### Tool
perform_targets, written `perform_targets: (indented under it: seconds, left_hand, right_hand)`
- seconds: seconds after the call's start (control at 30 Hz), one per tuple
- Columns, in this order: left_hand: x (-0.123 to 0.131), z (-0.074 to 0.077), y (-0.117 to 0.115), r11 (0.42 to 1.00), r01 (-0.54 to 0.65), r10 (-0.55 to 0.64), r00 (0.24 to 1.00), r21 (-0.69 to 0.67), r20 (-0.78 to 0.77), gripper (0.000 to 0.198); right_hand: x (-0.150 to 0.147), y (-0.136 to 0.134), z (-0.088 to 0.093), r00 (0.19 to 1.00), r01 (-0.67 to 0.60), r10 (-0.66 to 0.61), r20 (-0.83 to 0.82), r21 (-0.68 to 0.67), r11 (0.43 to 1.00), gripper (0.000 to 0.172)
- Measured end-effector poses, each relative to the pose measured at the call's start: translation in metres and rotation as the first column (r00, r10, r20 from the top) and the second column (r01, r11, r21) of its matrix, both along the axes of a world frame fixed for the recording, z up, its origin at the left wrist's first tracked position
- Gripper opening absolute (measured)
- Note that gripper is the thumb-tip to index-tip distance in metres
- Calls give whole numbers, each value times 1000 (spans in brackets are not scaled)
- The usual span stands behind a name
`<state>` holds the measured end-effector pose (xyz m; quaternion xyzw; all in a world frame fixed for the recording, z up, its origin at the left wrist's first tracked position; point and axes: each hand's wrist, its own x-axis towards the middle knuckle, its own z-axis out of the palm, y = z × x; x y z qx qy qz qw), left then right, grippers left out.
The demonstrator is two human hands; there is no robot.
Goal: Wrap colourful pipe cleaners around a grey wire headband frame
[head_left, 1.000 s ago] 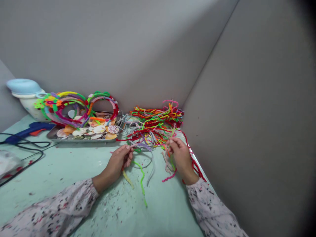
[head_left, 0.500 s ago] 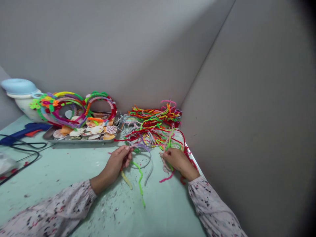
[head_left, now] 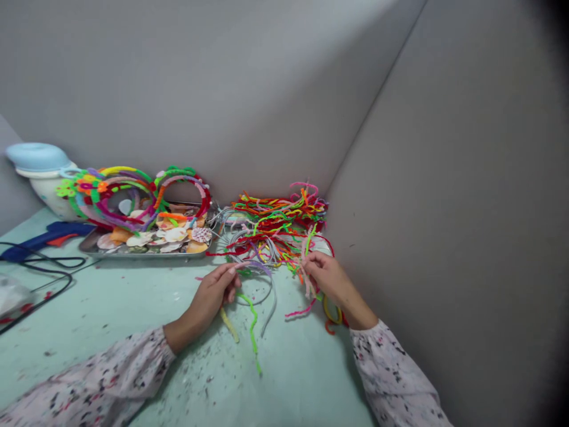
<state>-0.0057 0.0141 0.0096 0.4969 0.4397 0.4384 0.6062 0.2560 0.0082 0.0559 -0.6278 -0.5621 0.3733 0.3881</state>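
Observation:
My left hand (head_left: 217,284) is closed around one side of a headband (head_left: 272,302). Pink and purple fuzzy wrapping covers the band near my fingers, while its far arm is bare grey and curves down to the right. Below that hand, a bright green pipe cleaner (head_left: 253,326) and a pale yellow pipe cleaner (head_left: 229,325) hang or lie over the table. My right hand (head_left: 326,276) pinches a pale pink pipe cleaner (head_left: 306,286), with a bit of green alongside it. Near its wrist lie a magenta pipe cleaner (head_left: 300,312) and a yellow loop (head_left: 331,311).
Behind my hands is a heap of coloured pipe cleaners (head_left: 280,213) with grey bare bands. Left of it, a metal tray (head_left: 146,255) holds shells and finished-looking headbands (head_left: 118,175). A blue glue gun (head_left: 48,234), its cable and a blue-lidded container (head_left: 42,166) stand farther left.
My right hand has lifted and shifted a little right and away from me, carrying the pink pipe cleaner. My left hand has stayed nearly still on the headband.

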Motion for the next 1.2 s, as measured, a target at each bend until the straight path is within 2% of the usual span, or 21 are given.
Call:
perform_targets:
  seconds: [0.1,0.2,0.37,0.6,0.77,0.87,1.07,1.2]
  left_hand:
    - [0,-1,1,1000,-4,5,1000,-18,28,39]
    - [0,-1,2,1000,-8,10,998,-26,62,39]
    - [-2,-4,2,1000,-20,22,993,-23,112,38]
    - [-1,-2,3,999,-25,30,990,-42,138,37]
    - [0,0,1,999,-42,46,989,-31,142,38]
    - [1,0,1,999,-43,47,985,-29,164,39]
    - [-1,-3,2,999,-31,36,984,-28,175,42]
    - [-1,-6,3,998,-41,48,983,-42,179,42]
  right_hand:
    - [2,2,2,991,30,-25,-135,34,999,12]
    - [3,3,4,976,61,-44,-214,75,995,22]
    - [2,6,5,963,101,-63,-262,138,985,32]
    - [6,6,4,973,190,-133,-190,327,926,23]
    - [9,4,6,972,235,-206,-115,391,890,18]
    - [10,3,7,967,256,-224,-125,410,876,19]
    - [6,1,11,958,237,-149,-244,388,891,16]
    - [5,1,13,941,269,-159,-300,373,888,16]
